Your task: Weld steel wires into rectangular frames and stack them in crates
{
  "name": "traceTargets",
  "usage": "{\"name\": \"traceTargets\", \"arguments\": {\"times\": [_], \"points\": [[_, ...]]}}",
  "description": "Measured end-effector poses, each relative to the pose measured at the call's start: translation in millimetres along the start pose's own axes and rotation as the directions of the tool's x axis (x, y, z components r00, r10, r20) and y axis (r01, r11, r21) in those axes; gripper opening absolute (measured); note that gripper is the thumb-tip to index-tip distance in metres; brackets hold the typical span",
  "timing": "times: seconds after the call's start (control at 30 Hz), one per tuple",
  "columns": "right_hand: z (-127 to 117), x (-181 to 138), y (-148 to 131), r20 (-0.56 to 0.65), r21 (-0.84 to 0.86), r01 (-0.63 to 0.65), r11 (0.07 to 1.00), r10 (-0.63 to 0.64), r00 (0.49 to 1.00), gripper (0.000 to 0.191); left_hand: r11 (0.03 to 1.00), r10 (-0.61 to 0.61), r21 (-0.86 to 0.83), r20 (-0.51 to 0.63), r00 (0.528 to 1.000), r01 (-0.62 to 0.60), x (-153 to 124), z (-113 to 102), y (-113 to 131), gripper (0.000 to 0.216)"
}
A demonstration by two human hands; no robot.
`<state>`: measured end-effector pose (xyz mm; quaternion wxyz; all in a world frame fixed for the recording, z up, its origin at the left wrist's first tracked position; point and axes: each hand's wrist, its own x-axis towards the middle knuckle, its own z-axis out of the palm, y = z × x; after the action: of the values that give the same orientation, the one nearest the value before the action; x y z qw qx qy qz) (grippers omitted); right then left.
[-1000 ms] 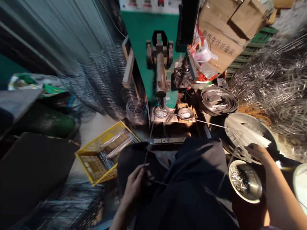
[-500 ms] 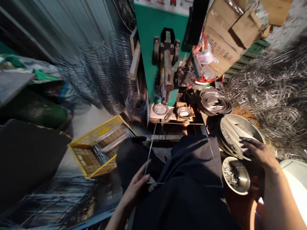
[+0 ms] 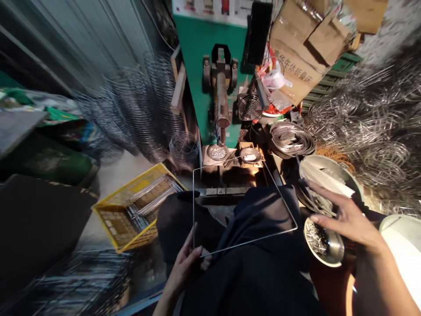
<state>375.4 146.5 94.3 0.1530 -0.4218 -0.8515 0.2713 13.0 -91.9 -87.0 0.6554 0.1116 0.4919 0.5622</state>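
Note:
My left hand (image 3: 188, 260) is closed on the near left corner of a thin rectangular wire frame (image 3: 245, 243), which is held over my lap. The frame's far side reaches toward the bench below the green machine. At the right, my right hand (image 3: 350, 221) has its fingers and thumb apart, and I see nothing in it. Its fingers hover by a round basin (image 3: 358, 184) of flat metal strips (image 3: 329, 177). Below the thumb stands a metal bowl (image 3: 337, 245) with small shiny metal pieces (image 3: 314, 239).
A green machine (image 3: 194, 57) with a metal arm (image 3: 222, 98) stands ahead, two small dishes at its foot. To the left are a yellow crate (image 3: 113, 232) holding wire frames and stacked wire rings (image 3: 131, 109). Cardboard boxes (image 3: 296, 48) and tangled wire (image 3: 378, 118) fill the right.
The wire frame has turned and shifted left, with its near side now lifted clear of my lap. My right hand has moved left from the strips, its thumb now over the bowl.

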Motion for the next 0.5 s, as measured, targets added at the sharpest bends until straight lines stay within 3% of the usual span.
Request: {"name": "traceTargets", "arguments": {"times": [0.1, 0.2, 0.33, 0.5], "points": [[28.2, 11.8, -16.4, 0.166, -0.083, 0.156, 0.984, -0.141, 0.976, 0.082, 0.999, 0.019, 0.034, 0.015, 1.0, -0.02, 0.7, -0.9, 1.5, 0.105], [65.1, 26.6, -23.5, 0.315, -0.09, 0.238, 0.967, -0.199, 0.928, 0.085, 0.999, 0.019, 0.029, 0.017, 1.0, -0.02, -1.3, 1.0, 4.8, 0.103], [118.7, 42.1, -33.8, 0.409, -0.048, 0.249, 0.967, -0.208, 0.888, 0.086, 1.0, 0.019, 0.002, 0.032, 0.999, -0.019, 0.5, 8.0, 5.8, 0.105], [169.0, 52.2, -61.5, 0.496, 0.108, 0.332, 0.937, -0.34, 0.799, 0.088, 0.996, 0.065, -0.065, 0.068, 0.996, -0.06, 11.8, 20.4, 3.7, 0.106]]}}
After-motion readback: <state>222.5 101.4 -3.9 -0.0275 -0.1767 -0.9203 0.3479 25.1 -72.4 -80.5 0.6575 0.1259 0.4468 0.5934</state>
